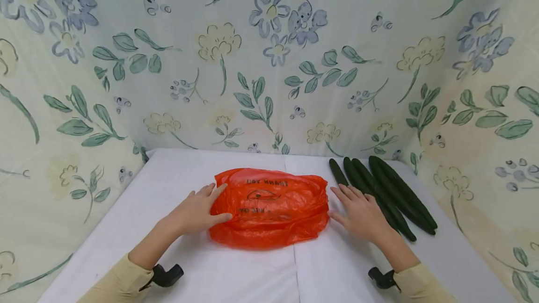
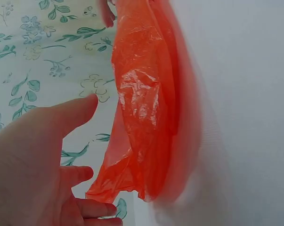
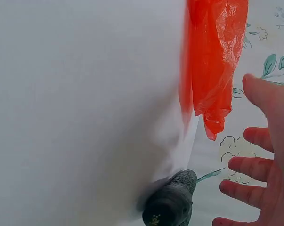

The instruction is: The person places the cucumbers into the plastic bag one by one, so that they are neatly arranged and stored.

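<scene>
An orange plastic bag (image 1: 269, 207) with dark print lies flat and crumpled in the middle of the white table (image 1: 219, 270). My left hand (image 1: 208, 205) rests on the bag's left edge with its fingers straight. My right hand (image 1: 349, 205) lies flat and spread on the table just right of the bag, beside several dark green cucumbers (image 1: 393, 195). In the left wrist view the left hand (image 2: 43, 160) is open next to the bag (image 2: 146, 113). The right wrist view has the spread right hand (image 3: 262, 160), the bag (image 3: 217, 56) and a cucumber end (image 3: 172, 205).
Floral cloth (image 1: 269, 60) walls the table in at the back and on both sides. The cucumbers lie side by side at the right, angled toward the back corner. Bare white tabletop stretches along the front and at the left.
</scene>
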A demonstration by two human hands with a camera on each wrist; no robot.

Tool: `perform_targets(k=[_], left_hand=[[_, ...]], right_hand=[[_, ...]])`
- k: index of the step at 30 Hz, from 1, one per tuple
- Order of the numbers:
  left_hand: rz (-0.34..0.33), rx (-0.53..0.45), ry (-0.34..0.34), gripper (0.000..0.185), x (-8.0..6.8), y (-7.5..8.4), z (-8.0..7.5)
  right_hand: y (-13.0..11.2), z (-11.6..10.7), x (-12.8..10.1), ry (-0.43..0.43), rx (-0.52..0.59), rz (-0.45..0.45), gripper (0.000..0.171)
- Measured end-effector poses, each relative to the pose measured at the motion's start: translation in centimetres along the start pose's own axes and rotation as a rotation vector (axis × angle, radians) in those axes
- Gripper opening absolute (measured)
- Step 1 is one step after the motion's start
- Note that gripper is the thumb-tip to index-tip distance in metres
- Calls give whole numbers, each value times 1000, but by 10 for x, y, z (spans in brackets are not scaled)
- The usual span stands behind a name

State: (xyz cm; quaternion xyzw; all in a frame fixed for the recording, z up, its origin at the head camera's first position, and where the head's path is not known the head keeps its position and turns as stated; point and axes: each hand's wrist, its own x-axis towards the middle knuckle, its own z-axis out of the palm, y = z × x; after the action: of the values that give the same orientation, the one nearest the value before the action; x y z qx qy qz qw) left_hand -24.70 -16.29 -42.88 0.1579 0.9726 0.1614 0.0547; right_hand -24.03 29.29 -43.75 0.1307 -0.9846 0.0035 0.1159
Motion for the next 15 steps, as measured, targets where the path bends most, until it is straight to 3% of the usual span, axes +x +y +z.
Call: perform_targets(k=[5,10,15], left_hand=[[-52,-59,-11,96,14,0,3],[-41,-78,-19,94,24,-4,12],[-35,-75,-2,96,30,-8,22]], right_hand=[[3,3,0,61,173,104,65],[9,4,-3,110,321,233,55],[17,3,-7,178,414,277,44]])
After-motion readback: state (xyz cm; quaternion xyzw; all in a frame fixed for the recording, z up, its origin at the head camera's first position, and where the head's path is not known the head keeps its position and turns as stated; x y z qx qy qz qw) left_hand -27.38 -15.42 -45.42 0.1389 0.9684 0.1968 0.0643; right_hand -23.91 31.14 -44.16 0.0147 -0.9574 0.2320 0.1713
